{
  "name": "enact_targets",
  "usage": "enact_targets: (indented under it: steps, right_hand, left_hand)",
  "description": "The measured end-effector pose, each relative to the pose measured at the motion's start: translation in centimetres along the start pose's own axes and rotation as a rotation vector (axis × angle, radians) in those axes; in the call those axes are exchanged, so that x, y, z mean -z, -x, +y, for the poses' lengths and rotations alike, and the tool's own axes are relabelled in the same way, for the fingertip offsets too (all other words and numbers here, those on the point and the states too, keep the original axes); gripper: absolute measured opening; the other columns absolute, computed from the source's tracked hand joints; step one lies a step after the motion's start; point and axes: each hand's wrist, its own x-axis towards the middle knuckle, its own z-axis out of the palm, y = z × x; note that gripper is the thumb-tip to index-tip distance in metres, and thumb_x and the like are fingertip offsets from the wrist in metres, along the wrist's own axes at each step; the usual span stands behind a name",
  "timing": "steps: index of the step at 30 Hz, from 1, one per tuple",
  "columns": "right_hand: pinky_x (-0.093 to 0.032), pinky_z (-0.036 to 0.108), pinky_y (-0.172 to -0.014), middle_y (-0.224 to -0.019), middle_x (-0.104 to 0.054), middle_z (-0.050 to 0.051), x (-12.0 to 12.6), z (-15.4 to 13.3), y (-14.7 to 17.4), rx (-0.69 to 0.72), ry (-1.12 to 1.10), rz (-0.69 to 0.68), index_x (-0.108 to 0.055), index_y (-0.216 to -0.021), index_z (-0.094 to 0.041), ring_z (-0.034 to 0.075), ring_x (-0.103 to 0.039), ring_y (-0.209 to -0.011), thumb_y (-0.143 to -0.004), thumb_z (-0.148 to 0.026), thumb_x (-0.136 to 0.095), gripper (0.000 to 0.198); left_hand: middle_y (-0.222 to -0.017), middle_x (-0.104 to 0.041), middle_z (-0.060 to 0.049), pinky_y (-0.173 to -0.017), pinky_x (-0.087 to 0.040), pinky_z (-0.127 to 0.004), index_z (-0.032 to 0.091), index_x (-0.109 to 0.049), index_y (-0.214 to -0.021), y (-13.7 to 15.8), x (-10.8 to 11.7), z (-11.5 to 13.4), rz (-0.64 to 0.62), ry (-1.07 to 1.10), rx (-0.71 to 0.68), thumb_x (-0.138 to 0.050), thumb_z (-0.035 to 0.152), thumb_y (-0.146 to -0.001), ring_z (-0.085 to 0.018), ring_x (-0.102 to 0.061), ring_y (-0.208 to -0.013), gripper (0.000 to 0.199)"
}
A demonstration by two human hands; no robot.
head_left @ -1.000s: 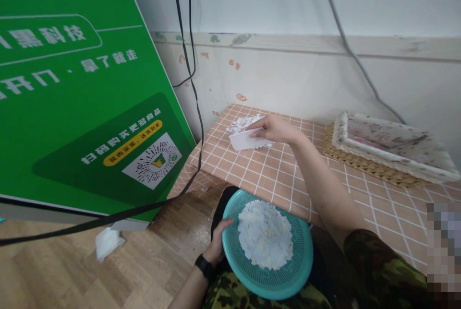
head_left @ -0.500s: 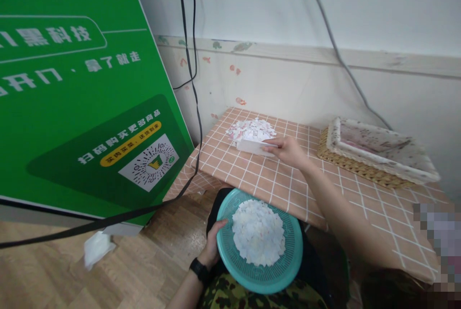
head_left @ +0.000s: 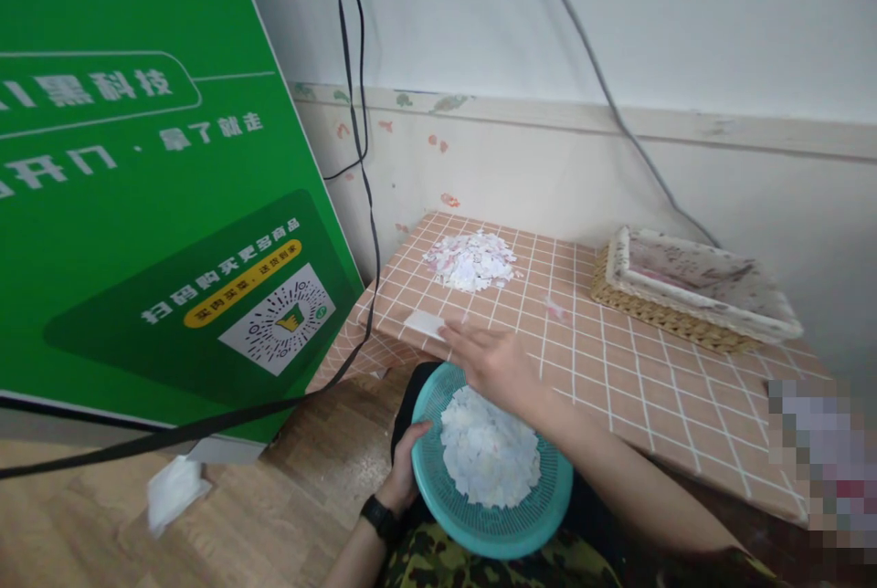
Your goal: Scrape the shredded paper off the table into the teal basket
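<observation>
My left hand [head_left: 409, 460] grips the left rim of a round teal plastic basket [head_left: 558, 515], which rests on my lap. Thin white paper scraps [head_left: 490, 451] are heaped in the basket's middle. At the table's front edge, just above the basket, my right hand [head_left: 490, 364] has its fingers on the right end of a flat white card [head_left: 425, 324]. The thumb is hidden beneath the hand. A second pile of white and pinkish scraps [head_left: 472, 259] lies farther back on the table, apart from both hands.
A brown checked cloth covers the table [head_left: 582, 360]. A lined wicker basket [head_left: 692, 291] stands on its right part, by the wall. At left is a green printed panel [head_left: 171, 159], with a black strap [head_left: 370, 232] hanging before it. A white packet [head_left: 174, 489] lies on the floor.
My right hand has drawn the white card from the scrap pile towards me, to the table's front edge. A small pinkish blur now shows right of the pile. My left hand keeps its grip.
</observation>
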Motion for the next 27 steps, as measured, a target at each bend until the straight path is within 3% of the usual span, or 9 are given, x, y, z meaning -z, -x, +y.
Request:
enact_targets:
  steps: [3,8,13,16,19,24,27]
  right_hand:
    - [-0.050,0.041,-0.086,-0.128,-0.054,0.010,-2.8,-2.2,-1.1,0.082,0.111,-0.053,-0.048,-0.131,-0.023,0.025,-0.055,-0.112,-0.086,-0.014,-0.040,0.046]
    - [-0.053,0.039,-0.075,-0.120,-0.060,0.013,-3.4,-1.3,-0.8,-0.073,0.224,-0.010,-0.048,-0.131,-0.023,0.026,-0.060,-0.104,-0.083,-0.013,-0.043,0.050]
    - [-0.051,0.036,-0.071,-0.115,-0.063,0.011,0.0,2.4,2.8,-0.305,0.289,0.120,-0.046,-0.133,-0.027,0.025,-0.065,-0.088,-0.079,-0.012,-0.043,0.056]
    - [-0.048,0.034,-0.059,-0.083,-0.072,0.010,2.2,4.5,4.7,-0.521,0.386,0.180,-0.055,-0.125,-0.025,0.023,-0.066,-0.062,-0.084,-0.021,-0.041,0.043]
    - [-0.046,0.033,-0.054,-0.065,-0.069,0.009,4.3,6.2,5.7,-0.669,0.415,0.275,-0.062,-0.118,-0.022,0.024,-0.064,-0.055,-0.086,-0.029,-0.040,0.039]
    - [-0.049,0.033,-0.058,-0.081,-0.072,0.005,7.9,9.2,6.1,-0.687,0.142,0.462,-0.067,-0.110,-0.024,0.024,-0.066,-0.066,-0.083,-0.037,-0.046,0.036]
    - [-0.049,0.033,-0.062,-0.084,-0.072,0.006,9.1,11.5,5.9,-0.681,0.139,0.471,-0.068,-0.108,-0.022,0.024,-0.066,-0.068,-0.082,-0.037,-0.048,0.036]
  left_hand:
    - [-0.072,-0.073,-0.010,-0.072,-0.048,-0.037,0.010,-0.072,-0.077,0.1,-0.2,0.0,0.014,-0.017,0.010,-0.065,0.035,-0.067,-0.024,-0.065,-0.064,0.029]
    - [-0.073,-0.073,-0.009,-0.074,-0.048,-0.037,0.010,-0.072,-0.076,-0.1,0.2,0.0,0.024,-0.011,0.010,-0.066,0.035,-0.066,-0.025,-0.066,-0.067,0.027]
    - [-0.075,-0.074,-0.010,-0.074,-0.049,-0.039,0.010,-0.071,-0.080,-0.4,0.6,0.0,0.019,0.003,0.046,-0.065,0.035,-0.067,-0.026,-0.066,-0.067,0.029]
    - [-0.075,-0.074,-0.011,-0.074,-0.049,-0.039,0.010,-0.071,-0.081,-0.4,0.5,0.0,0.019,0.006,0.053,-0.065,0.034,-0.067,-0.026,-0.067,-0.068,0.029]
    - [-0.072,-0.074,-0.010,-0.072,-0.050,-0.039,0.010,-0.071,-0.078,-0.5,0.3,-0.1,0.051,0.000,0.061,-0.066,0.033,-0.066,-0.025,-0.066,-0.064,0.026]
    - [-0.076,-0.074,-0.011,-0.075,-0.050,-0.041,0.009,-0.071,-0.082,-0.4,0.2,-0.2,0.042,0.017,0.057,-0.065,0.032,-0.067,-0.028,-0.068,-0.070,0.028]
    - [-0.075,-0.074,-0.012,-0.075,-0.050,-0.041,0.009,-0.071,-0.082,-0.2,0.1,-0.1,0.043,0.013,0.061,-0.065,0.032,-0.066,-0.029,-0.068,-0.071,0.029]
